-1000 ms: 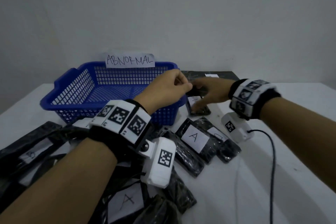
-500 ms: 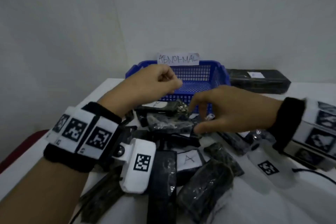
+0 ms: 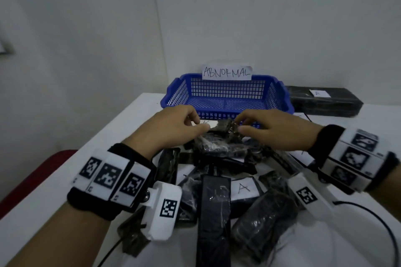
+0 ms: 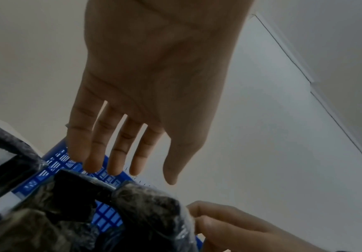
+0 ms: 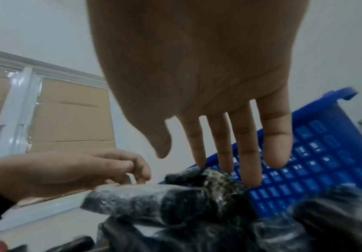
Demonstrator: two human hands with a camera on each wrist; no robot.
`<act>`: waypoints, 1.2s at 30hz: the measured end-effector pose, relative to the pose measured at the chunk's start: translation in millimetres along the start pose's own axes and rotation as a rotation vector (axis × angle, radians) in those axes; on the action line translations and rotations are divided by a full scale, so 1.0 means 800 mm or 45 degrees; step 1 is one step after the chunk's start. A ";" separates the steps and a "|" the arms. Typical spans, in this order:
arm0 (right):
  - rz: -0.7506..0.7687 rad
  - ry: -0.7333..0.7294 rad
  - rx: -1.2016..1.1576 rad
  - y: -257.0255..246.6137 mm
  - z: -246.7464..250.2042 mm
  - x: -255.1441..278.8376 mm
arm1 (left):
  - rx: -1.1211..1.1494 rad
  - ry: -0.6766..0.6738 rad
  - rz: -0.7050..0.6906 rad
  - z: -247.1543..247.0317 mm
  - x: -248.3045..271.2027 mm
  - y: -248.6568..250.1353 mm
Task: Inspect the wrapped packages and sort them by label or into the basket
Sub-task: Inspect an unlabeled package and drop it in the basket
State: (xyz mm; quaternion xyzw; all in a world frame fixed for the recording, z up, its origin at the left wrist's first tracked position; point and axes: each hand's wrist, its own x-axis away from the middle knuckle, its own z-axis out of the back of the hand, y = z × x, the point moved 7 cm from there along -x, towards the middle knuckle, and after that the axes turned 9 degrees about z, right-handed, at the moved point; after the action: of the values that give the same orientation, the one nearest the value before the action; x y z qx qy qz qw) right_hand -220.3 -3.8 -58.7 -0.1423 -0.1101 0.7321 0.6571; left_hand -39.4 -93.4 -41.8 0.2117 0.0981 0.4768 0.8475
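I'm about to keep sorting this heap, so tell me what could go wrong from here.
The wrapped packages lie heaped and overlapping, so lifting the top package could drag neighbours along. Several labels are hidden or face down, so a missort seems possible. The cable by the right hand might snag.

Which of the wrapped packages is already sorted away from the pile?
The long black package lying alone to the right of the blue basket, white label up; all the others are heaped in front of the basket.
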 end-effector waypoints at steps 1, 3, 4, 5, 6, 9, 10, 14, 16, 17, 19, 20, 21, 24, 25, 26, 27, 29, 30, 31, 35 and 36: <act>-0.026 0.020 0.045 0.006 -0.003 -0.005 | 0.003 0.003 -0.001 0.000 -0.003 0.001; -0.034 0.037 0.170 0.013 -0.014 -0.016 | 0.016 -0.052 0.007 -0.006 -0.008 0.000; -0.022 0.027 0.235 0.014 -0.019 -0.020 | 0.015 -0.088 0.010 -0.009 -0.009 -0.002; -0.012 0.006 0.287 0.015 -0.024 -0.024 | 0.005 -0.117 0.009 -0.013 -0.010 -0.003; 0.000 -0.008 0.327 0.014 -0.025 -0.028 | -0.005 -0.129 0.003 -0.014 -0.011 -0.004; 0.020 0.004 0.427 0.013 -0.022 -0.037 | 0.020 -0.125 -0.014 -0.015 -0.011 -0.003; 0.019 0.027 0.442 0.012 -0.020 -0.038 | 0.039 -0.107 -0.025 -0.013 -0.011 0.000; 0.024 0.118 0.406 0.006 -0.016 -0.040 | 0.128 0.048 -0.110 0.006 -0.006 0.023; 0.033 0.162 0.346 0.003 -0.009 -0.038 | 0.194 0.094 -0.150 0.014 -0.002 0.037; 0.046 0.169 0.324 0.000 -0.005 -0.036 | 0.227 0.109 -0.180 0.019 0.000 0.045; 0.090 0.149 0.299 -0.007 0.007 -0.028 | 0.276 0.120 -0.243 0.027 0.001 0.057; 0.116 0.152 0.270 -0.011 0.016 -0.023 | 0.292 0.111 -0.259 0.029 0.001 0.062; 0.133 0.180 0.220 -0.013 0.028 -0.017 | 0.300 0.089 -0.265 0.030 0.001 0.065; 0.127 0.363 0.026 -0.013 0.070 0.002 | 0.295 0.009 -0.276 0.023 0.001 0.071; 0.120 0.428 -0.048 -0.012 0.082 0.008 | 0.285 -0.013 -0.274 0.020 0.000 0.074; 0.121 0.484 -0.141 -0.012 0.091 0.012 | 0.275 -0.031 -0.264 0.016 -0.001 0.076; 0.126 0.530 -0.256 -0.012 0.097 0.014 | 0.272 -0.043 -0.256 0.013 -0.002 0.079; 0.126 0.603 -0.492 -0.011 0.101 0.015 | 0.316 -0.054 -0.272 0.009 -0.006 0.087; 0.125 0.645 -0.562 -0.008 0.103 0.014 | 0.364 -0.053 -0.290 0.009 -0.009 0.092; 0.119 0.696 -0.603 -0.004 0.105 0.012 | 0.419 -0.049 -0.306 0.010 -0.011 0.095; 0.104 0.876 -0.901 0.013 0.114 0.008 | 0.808 -0.035 -0.322 0.021 -0.023 0.097; 0.126 0.905 -1.027 0.014 0.114 0.008 | 0.943 -0.064 -0.303 0.022 -0.026 0.095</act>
State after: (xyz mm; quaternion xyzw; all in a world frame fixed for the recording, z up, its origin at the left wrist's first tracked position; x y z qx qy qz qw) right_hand -263.3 3.7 22.7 -0.6273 -0.1465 0.5685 0.5117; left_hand -102.0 -81.3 7.7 0.5020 0.2666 0.3023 0.7652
